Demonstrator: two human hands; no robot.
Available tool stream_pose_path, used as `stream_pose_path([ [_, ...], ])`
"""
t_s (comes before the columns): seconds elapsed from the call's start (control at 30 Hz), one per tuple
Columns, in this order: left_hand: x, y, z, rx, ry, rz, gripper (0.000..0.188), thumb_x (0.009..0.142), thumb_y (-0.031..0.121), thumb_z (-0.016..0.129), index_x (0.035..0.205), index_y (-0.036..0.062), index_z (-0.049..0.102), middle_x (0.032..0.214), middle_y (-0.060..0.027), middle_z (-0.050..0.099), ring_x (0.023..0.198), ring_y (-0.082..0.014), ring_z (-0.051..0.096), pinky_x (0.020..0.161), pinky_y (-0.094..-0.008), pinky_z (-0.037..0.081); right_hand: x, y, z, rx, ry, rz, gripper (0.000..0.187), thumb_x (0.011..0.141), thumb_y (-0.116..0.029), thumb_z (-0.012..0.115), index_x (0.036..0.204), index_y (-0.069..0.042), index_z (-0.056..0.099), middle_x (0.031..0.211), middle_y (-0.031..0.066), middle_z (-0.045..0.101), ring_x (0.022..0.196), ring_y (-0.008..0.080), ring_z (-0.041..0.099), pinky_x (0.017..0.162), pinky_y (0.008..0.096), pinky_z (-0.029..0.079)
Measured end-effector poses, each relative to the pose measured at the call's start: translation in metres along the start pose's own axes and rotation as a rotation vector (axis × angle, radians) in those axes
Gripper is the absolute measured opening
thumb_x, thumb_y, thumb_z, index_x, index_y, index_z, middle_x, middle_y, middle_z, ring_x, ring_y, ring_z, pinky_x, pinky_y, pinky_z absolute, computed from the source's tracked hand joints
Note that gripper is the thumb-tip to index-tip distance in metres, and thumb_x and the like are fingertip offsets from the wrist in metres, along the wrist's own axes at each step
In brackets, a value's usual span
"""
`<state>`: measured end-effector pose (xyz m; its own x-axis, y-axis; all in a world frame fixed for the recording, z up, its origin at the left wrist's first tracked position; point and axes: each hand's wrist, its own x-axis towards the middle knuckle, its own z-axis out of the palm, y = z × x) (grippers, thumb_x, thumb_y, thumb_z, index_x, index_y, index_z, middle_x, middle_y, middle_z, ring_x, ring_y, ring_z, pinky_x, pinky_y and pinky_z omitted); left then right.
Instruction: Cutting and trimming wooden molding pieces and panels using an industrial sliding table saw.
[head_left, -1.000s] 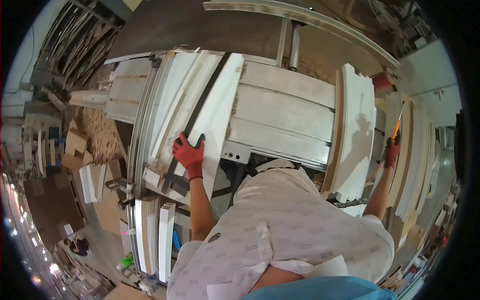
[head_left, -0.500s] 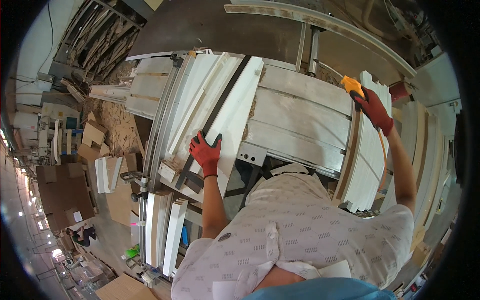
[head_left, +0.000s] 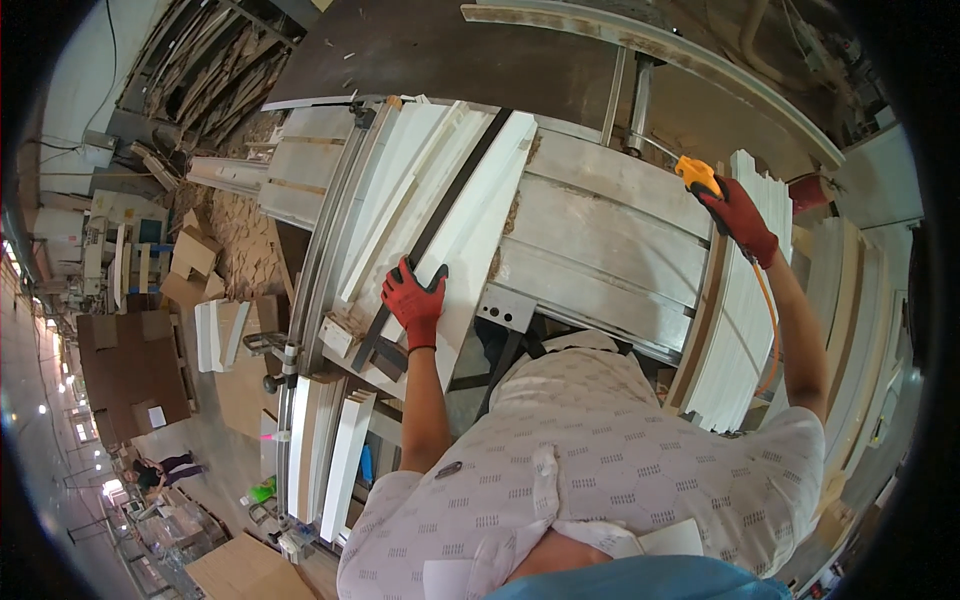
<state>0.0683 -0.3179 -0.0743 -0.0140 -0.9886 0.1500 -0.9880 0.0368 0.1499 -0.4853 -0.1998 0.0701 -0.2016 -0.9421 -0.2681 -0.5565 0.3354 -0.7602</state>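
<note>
Air gun point(head_left: 695, 172), we judge light, rigid, best held round the body: right fingers point(head_left: 730, 197) wrapped there, left fingers point(head_left: 404, 287) splayed on white board point(head_left: 477, 213).

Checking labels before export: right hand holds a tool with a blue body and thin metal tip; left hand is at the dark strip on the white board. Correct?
Not quite: the head view shows the tool has an orange body, not blue. The right hand does hold it, and the left hand is at the dark strip on the white board.
</note>
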Motion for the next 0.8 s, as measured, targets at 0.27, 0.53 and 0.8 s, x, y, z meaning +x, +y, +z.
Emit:
stream_pose_path([
  [0.27, 0.004, 0.004, 0.0, 0.002, -0.01, 0.002, 0.089, 0.069, 0.051, 0.079, 0.141, 0.0151, 0.041, 0.127, -0.0187, 0.048, 0.121, -0.0365, 0.043, 0.104, -0.0512, 0.031, 0.014, -0.019, 0.013, 0.079, -0.001, 0.054, 0.054, 0.093, -0.036, 0.065, 0.131, 0.0, 0.052, 0.083, 0.0026, 0.06, 0.066, 0.0105, 0.051, 0.063, 0.0297, 0.046],
  [0.53, 0.0, 0.004, -0.004, 0.009, -0.001, -0.002, 0.088, 0.068, 0.051, 0.079, 0.14, 0.0154, 0.043, 0.125, -0.0177, 0.049, 0.12, -0.0364, 0.044, 0.103, -0.0498, 0.033, 0.047, -0.078, 0.035, -0.372, 0.052, -0.269, 0.054, 0.093, -0.041, 0.06, 0.132, -0.004, 0.053, 0.113, 0.0201, 0.064, 0.105, 0.0391, 0.059, 0.091, 0.044, 0.046],
  [0.8, 0.001, 0.012, -0.002, -0.024, 0.004, 0.004, 0.087, 0.067, 0.049, 0.081, 0.139, 0.0167, 0.044, 0.124, -0.0162, 0.05, 0.118, -0.0358, 0.045, 0.103, -0.0491, 0.033, 0.067, -0.059, 0.037, -0.467, 0.096, -0.292, 0.048, 0.092, -0.038, 0.062, 0.128, -0.007, 0.056, 0.107, 0.0206, 0.066, 0.099, 0.0399, 0.061, 0.084, 0.0454, 0.048],
])
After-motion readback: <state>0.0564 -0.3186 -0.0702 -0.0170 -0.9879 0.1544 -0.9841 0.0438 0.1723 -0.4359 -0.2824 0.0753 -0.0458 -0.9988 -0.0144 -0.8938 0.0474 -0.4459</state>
